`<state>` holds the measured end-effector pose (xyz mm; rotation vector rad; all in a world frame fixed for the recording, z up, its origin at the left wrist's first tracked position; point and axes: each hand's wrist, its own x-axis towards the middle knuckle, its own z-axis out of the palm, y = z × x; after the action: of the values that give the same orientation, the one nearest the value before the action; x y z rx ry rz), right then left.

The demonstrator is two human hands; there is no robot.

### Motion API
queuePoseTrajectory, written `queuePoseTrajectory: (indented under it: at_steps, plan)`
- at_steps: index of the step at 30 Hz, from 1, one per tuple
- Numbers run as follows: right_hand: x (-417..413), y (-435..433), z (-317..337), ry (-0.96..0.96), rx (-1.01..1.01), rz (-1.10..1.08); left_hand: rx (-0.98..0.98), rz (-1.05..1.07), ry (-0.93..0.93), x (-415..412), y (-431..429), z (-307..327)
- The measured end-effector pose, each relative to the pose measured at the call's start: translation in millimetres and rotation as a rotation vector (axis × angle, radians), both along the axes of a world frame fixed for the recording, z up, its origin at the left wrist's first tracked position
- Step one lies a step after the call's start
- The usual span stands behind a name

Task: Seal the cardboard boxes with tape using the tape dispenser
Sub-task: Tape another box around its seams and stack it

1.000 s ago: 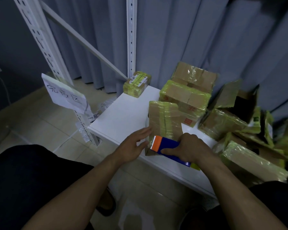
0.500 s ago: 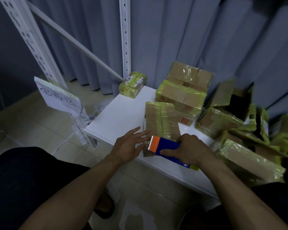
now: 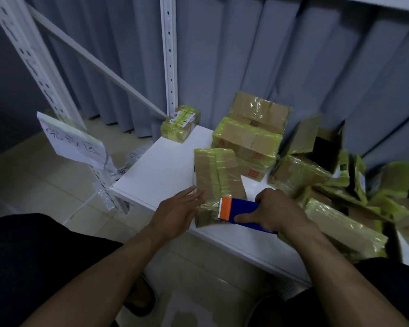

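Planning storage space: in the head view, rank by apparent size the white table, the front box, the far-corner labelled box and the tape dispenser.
1. white table
2. front box
3. Tied: labelled box and tape dispenser look alike; the box is farther, the dispenser part hidden.

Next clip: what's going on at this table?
A person is taping a box on a white table. The right hand grips the tape dispenser, its orange end against the box's near end. The left hand rests on the box's left side with straight fingers. Other taped boxes are piled behind and to the right, beside an open box.
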<state>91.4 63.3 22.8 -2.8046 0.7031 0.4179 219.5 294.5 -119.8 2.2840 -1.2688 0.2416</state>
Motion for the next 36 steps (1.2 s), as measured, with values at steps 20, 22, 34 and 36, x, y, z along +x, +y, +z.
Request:
queuePoseTrajectory:
  at_steps: [20, 22, 34, 36]
  plan:
    - [9.9, 27.5, -11.6, 0.008, -0.027, 0.068, 0.033, 0.141, 0.153, -16.1, -1.6, 18.2]
    - [8.4, 28.4, -11.2, 0.010, -0.008, 0.064, 0.052, 0.151, 0.142, -15.3, 0.5, 19.3]
    - [-12.6, 31.4, -2.1, 0.014, 0.096, 0.089, 0.123, 0.101, 0.218, -16.0, 8.2, 46.8]
    - [-15.7, 29.5, -2.1, 0.034, 0.085, 0.093, 0.104, 0.081, 0.220, -17.0, 10.4, 46.5]
